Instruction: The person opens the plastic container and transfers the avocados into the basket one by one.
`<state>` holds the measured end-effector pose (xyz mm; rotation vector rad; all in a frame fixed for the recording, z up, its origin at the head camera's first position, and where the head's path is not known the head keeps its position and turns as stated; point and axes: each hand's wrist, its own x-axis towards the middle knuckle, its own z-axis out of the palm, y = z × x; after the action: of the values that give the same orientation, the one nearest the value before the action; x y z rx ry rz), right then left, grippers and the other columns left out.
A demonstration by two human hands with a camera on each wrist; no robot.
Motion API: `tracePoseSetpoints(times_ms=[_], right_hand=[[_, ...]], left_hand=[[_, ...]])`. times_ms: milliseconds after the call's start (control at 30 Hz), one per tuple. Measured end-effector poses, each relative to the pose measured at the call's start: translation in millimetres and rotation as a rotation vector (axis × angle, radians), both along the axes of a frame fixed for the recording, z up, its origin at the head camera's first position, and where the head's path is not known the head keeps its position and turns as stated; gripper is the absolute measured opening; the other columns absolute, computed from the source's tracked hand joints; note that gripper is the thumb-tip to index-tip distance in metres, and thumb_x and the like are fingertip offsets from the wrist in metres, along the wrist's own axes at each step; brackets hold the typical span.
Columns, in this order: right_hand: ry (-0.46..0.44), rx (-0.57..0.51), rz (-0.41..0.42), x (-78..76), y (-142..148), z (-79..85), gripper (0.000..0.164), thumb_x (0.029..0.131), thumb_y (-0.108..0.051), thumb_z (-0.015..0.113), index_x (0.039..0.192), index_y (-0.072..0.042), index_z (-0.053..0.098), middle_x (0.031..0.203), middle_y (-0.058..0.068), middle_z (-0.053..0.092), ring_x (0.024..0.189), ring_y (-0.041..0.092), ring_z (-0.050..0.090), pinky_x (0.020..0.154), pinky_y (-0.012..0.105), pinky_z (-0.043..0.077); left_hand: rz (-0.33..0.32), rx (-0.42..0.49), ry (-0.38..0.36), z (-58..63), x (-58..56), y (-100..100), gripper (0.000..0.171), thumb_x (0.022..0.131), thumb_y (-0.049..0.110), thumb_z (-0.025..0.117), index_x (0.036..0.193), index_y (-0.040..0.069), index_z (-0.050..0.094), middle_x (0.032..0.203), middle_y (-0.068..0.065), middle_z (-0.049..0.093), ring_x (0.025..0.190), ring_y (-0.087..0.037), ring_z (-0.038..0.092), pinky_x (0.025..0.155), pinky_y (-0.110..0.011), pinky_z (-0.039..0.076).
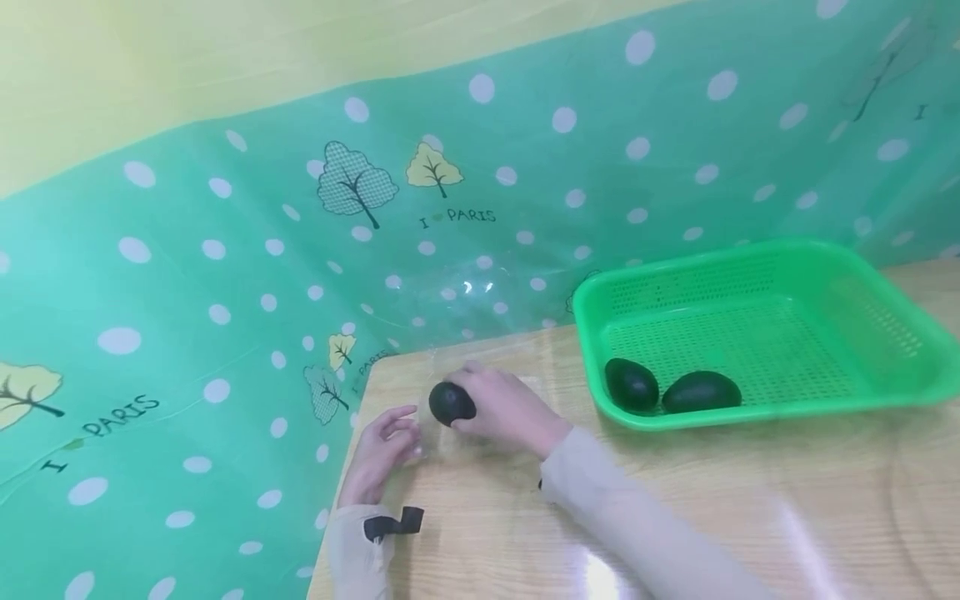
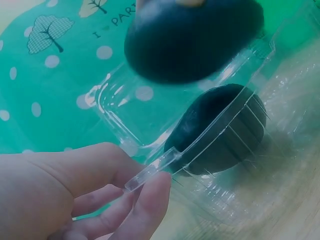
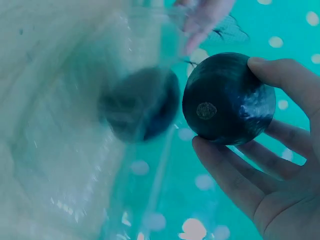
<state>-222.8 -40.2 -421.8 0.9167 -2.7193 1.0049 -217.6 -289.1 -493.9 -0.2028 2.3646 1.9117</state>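
Observation:
My right hand (image 1: 510, 408) grips a dark avocado (image 1: 452, 403) between thumb and fingertips. In the right wrist view its round stem scar faces the camera. Below it, a second avocado (image 2: 220, 135) lies inside a clear plastic clamshell box (image 2: 155, 170), whose raised lid (image 2: 117, 115) shows behind in the left wrist view. With thumb and fingers, my left hand (image 1: 378, 454) pinches the tab on the box's rim. From the head view, the see-through box is faint between the two hands.
A green perforated basket (image 1: 787, 411) stands to the right on the wooden table (image 1: 480, 517). Two more avocados, one upright-leaning (image 1: 632, 385) and one lying flat (image 1: 701, 392), rest in its near left corner. A green dotted sheet (image 1: 225, 333) hangs behind and to the left.

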Motion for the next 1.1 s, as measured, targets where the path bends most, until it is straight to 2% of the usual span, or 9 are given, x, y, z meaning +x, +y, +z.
tracePoseSetpoints(times_ms=[200, 433, 800, 1100], right_hand=[[0.018, -0.032, -0.064, 2.7, 26.0, 13.6, 0.059, 0.080, -0.024, 0.083, 0.133, -0.013, 0.060, 0.130, 0.007, 0.062, 0.113, 0.026, 0.063, 0.099, 0.041, 0.053], [0.052, -0.033, -0.110, 0.9, 51.7, 22.2, 0.060, 0.080, -0.024, 0.083, 0.134, -0.010, 0.060, 0.126, 0.007, 0.062, 0.108, 0.025, 0.065, 0.091, 0.040, 0.057], [0.071, -0.032, -0.145, -0.4, 85.7, 29.5, 0.061, 0.080, -0.023, 0.083, 0.134, -0.007, 0.059, 0.128, 0.010, 0.061, 0.116, 0.028, 0.061, 0.097, 0.043, 0.054], [0.072, -0.007, -0.182, -3.0, 111.9, 34.3, 0.060, 0.077, -0.018, 0.085, 0.130, -0.003, 0.060, 0.124, 0.014, 0.063, 0.113, 0.034, 0.061, 0.097, 0.052, 0.052]], left_hand=[[0.005, 0.010, -0.023, -0.5, -1.0, -1.1, 0.051, 0.087, -0.001, 0.064, 0.137, 0.001, 0.053, 0.102, -0.008, 0.061, 0.082, -0.017, 0.063, 0.077, -0.030, 0.061], [-0.001, -0.009, -0.012, 0.1, 0.4, 0.2, 0.049, 0.088, -0.002, 0.063, 0.136, 0.000, 0.053, 0.101, -0.008, 0.061, 0.079, -0.014, 0.062, 0.077, -0.030, 0.061], [0.001, -0.019, -0.014, -0.6, -0.7, -1.3, 0.049, 0.088, -0.002, 0.062, 0.136, 0.003, 0.054, 0.105, -0.011, 0.060, 0.081, -0.016, 0.062, 0.079, -0.031, 0.061], [-0.013, -0.015, -0.005, -1.2, -0.2, -0.7, 0.050, 0.090, 0.001, 0.064, 0.137, -0.001, 0.052, 0.103, -0.009, 0.060, 0.079, -0.015, 0.063, 0.076, -0.029, 0.061]])
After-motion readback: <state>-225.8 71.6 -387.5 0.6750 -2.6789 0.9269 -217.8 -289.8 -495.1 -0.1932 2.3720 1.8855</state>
